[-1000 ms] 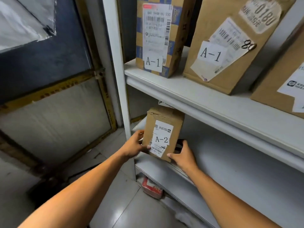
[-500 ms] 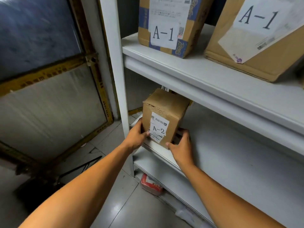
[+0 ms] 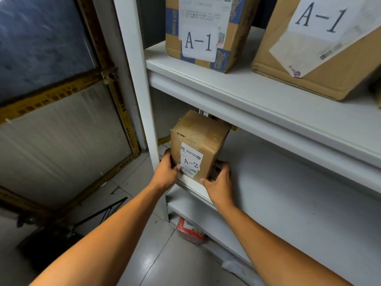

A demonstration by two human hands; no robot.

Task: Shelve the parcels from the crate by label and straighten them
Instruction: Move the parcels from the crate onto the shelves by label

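Note:
A small brown cardboard parcel (image 3: 198, 141) with a white "A-2" label stands upright at the left end of the lower white shelf (image 3: 288, 193). My left hand (image 3: 168, 172) grips its lower left side, thumb on the front by the label. My right hand (image 3: 219, 182) holds its lower right corner, fingers curled round the right side. On the upper shelf (image 3: 257, 100) stand two larger parcels labelled "A-1": one with blue print (image 3: 206, 34) and a plain brown one (image 3: 309, 65), tilted.
A white upright post (image 3: 136, 79) of the rack stands just left of the parcel. A red packet (image 3: 189, 230) lies on the tiled floor under the rack. Dark framed panels (image 3: 61, 100) lean at the left. The lower shelf stretches bare to the right.
The view has tipped down and closer to the rack. Both hands have stayed on the A-2 parcel, which sits a little further back on the lower shelf.

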